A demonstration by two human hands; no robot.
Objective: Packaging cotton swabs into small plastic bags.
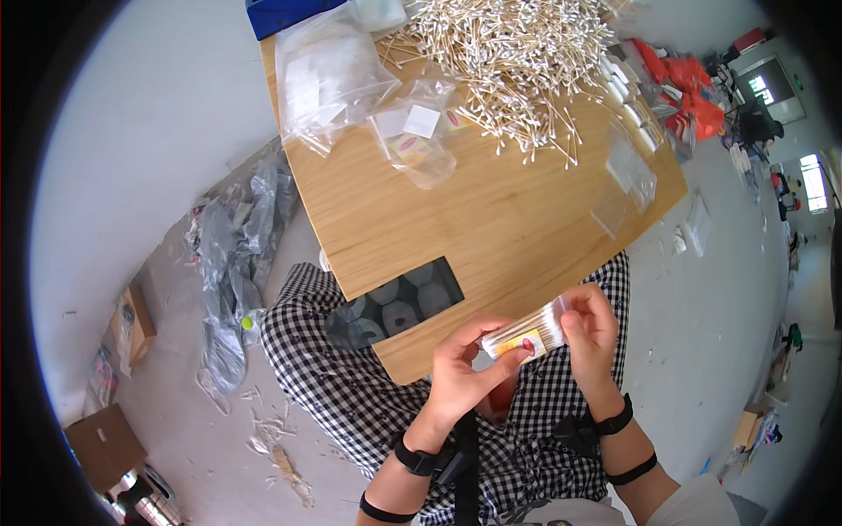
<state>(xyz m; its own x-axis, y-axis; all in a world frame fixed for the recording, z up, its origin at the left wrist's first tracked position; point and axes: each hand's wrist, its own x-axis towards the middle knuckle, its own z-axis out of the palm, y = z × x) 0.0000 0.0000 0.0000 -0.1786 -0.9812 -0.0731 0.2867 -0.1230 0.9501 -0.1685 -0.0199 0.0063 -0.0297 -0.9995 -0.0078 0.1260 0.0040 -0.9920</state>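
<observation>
The left hand has its fingers clamped on one end of a clear packet of cotton swabs, thumb against the yellow-and-white label. The right hand pinches the opposite end, where loose film shows; the two-ended grip presumably keeps the sticks aligned. The packet is held above the checked lap, by the near edge of the wooden surface. Flat clear bags lie at right, apparently for easy reach. Beyond, a loose swab heap occupies the far side, likely leaving working room nearer the person.
</observation>
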